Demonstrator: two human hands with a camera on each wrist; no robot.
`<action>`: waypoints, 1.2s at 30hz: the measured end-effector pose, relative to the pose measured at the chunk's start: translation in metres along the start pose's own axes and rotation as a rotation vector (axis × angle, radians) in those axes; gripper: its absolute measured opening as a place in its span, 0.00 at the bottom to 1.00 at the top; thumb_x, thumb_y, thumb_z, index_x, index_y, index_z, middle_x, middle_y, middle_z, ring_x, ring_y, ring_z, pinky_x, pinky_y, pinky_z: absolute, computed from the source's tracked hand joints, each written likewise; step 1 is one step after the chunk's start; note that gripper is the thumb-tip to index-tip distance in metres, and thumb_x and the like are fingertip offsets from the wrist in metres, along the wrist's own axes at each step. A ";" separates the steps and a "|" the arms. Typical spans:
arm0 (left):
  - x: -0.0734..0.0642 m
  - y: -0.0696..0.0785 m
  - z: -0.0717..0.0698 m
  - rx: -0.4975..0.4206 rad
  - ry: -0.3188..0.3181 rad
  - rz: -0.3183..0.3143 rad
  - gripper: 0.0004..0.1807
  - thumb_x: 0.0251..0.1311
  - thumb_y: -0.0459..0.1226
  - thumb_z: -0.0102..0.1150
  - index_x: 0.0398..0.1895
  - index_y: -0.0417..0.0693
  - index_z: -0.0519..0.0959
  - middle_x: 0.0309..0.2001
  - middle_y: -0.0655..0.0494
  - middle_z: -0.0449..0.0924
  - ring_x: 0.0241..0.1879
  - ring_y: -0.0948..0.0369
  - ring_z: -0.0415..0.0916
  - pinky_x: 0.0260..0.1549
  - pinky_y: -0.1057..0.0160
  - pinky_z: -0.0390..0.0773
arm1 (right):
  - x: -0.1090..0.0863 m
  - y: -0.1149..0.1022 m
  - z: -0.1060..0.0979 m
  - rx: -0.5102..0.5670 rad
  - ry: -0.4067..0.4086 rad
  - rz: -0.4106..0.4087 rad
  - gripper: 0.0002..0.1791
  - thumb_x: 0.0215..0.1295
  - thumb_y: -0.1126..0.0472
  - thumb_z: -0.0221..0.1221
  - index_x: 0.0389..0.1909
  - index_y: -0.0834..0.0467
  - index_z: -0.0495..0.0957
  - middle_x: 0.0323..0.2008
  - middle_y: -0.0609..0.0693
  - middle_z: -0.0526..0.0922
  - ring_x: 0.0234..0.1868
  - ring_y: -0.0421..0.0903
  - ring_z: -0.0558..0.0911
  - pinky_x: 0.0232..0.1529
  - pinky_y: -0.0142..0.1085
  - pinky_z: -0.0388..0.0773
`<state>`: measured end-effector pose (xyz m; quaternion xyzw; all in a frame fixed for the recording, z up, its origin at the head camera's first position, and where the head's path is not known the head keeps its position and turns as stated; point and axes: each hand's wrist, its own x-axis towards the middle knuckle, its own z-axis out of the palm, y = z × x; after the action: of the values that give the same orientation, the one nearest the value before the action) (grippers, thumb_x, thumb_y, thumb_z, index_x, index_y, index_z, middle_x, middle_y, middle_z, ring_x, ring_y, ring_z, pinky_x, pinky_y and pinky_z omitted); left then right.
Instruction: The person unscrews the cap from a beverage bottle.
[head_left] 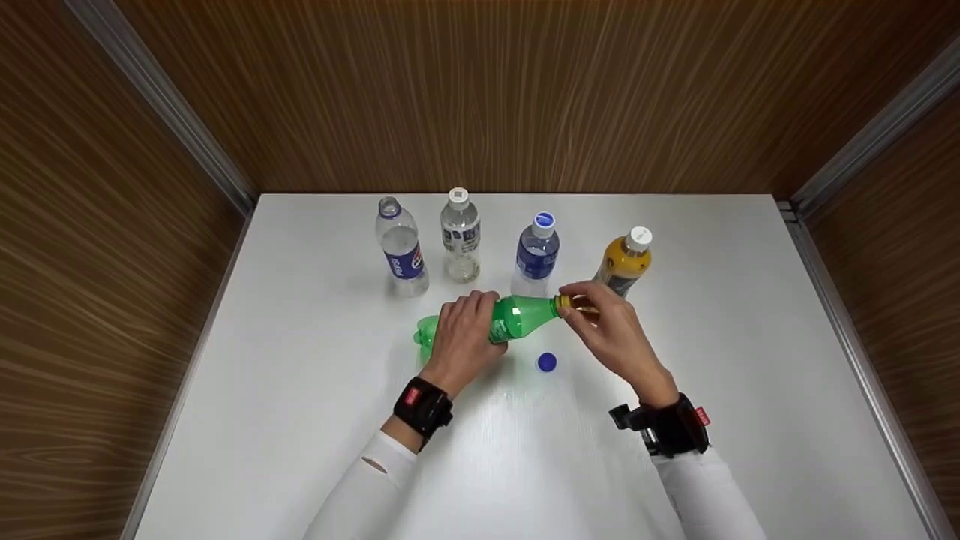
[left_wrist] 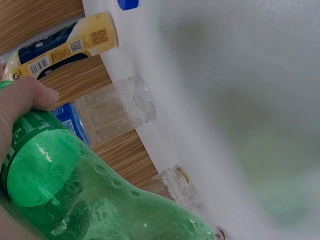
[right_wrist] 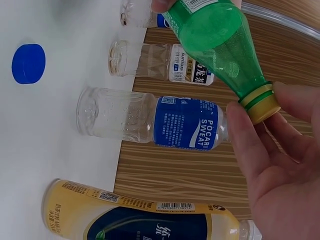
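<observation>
A green plastic bottle (head_left: 526, 315) lies tilted on its side above the white table, its neck pointing right. My left hand (head_left: 465, 334) grips it round the labelled middle. At the neck, the thumb and fingers of my right hand (head_left: 611, 335) pinch the yellow cap (right_wrist: 263, 106), which sits on the bottle's mouth. Below the neck, a loose blue cap (head_left: 547, 362) rests on the table. In the left wrist view, droplets show inside the green bottle (left_wrist: 100, 185), and its neck is out of that view.
Behind the hands stand a capless Pepsi bottle (head_left: 403, 251), a clear Suntory bottle (head_left: 460, 236) with a white cap, a Pocari Sweat bottle (head_left: 537, 255) and a yellow bottle (head_left: 627, 259) close to the right hand. Wood-grain panels (head_left: 480, 97) enclose the white table (head_left: 300, 420) at the back and sides.
</observation>
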<state>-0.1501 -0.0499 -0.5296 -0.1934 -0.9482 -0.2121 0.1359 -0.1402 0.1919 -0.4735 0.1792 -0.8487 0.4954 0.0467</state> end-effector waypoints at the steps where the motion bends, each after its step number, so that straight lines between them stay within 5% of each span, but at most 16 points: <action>1: 0.000 0.000 -0.001 -0.004 -0.005 -0.003 0.38 0.41 0.40 0.83 0.57 0.44 0.75 0.48 0.49 0.81 0.46 0.51 0.78 0.50 0.50 0.76 | 0.000 0.000 0.000 0.002 -0.007 -0.010 0.15 0.72 0.66 0.64 0.56 0.66 0.79 0.52 0.56 0.82 0.52 0.51 0.85 0.52 0.44 0.84; 5: 0.000 0.000 -0.002 -0.010 -0.025 -0.015 0.38 0.42 0.41 0.83 0.58 0.44 0.75 0.48 0.49 0.81 0.47 0.51 0.79 0.51 0.50 0.76 | 0.000 0.002 0.000 0.010 -0.025 -0.011 0.17 0.72 0.67 0.64 0.58 0.66 0.77 0.54 0.57 0.81 0.54 0.52 0.84 0.55 0.44 0.83; 9: 0.001 0.000 -0.002 -0.016 -0.030 -0.019 0.38 0.42 0.41 0.83 0.58 0.44 0.75 0.48 0.49 0.80 0.46 0.52 0.78 0.51 0.50 0.77 | 0.001 0.001 0.002 0.025 -0.002 0.076 0.22 0.73 0.61 0.63 0.63 0.66 0.74 0.56 0.60 0.81 0.53 0.55 0.85 0.56 0.49 0.82; 16: 0.002 0.001 -0.001 -0.008 -0.024 -0.010 0.38 0.41 0.40 0.83 0.58 0.44 0.75 0.47 0.49 0.80 0.45 0.52 0.78 0.50 0.50 0.77 | 0.004 -0.001 0.005 -0.072 0.061 0.171 0.19 0.76 0.52 0.60 0.54 0.65 0.81 0.42 0.55 0.87 0.41 0.49 0.87 0.46 0.46 0.85; 22: 0.002 0.001 0.000 -0.002 -0.012 0.002 0.38 0.41 0.40 0.82 0.57 0.44 0.75 0.47 0.49 0.80 0.45 0.52 0.79 0.50 0.50 0.77 | 0.004 -0.001 0.005 -0.084 0.063 0.147 0.15 0.75 0.55 0.62 0.50 0.64 0.82 0.39 0.53 0.87 0.38 0.47 0.86 0.42 0.38 0.85; 36: 0.000 -0.002 0.000 -0.042 -0.015 -0.016 0.37 0.41 0.39 0.82 0.57 0.45 0.75 0.47 0.50 0.80 0.45 0.52 0.78 0.51 0.50 0.76 | 0.001 0.002 0.000 0.012 -0.014 0.011 0.17 0.71 0.64 0.64 0.58 0.66 0.79 0.51 0.56 0.82 0.51 0.51 0.85 0.55 0.44 0.83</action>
<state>-0.1512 -0.0511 -0.5300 -0.1900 -0.9461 -0.2317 0.1228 -0.1419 0.1922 -0.4750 0.1781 -0.8471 0.4994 0.0368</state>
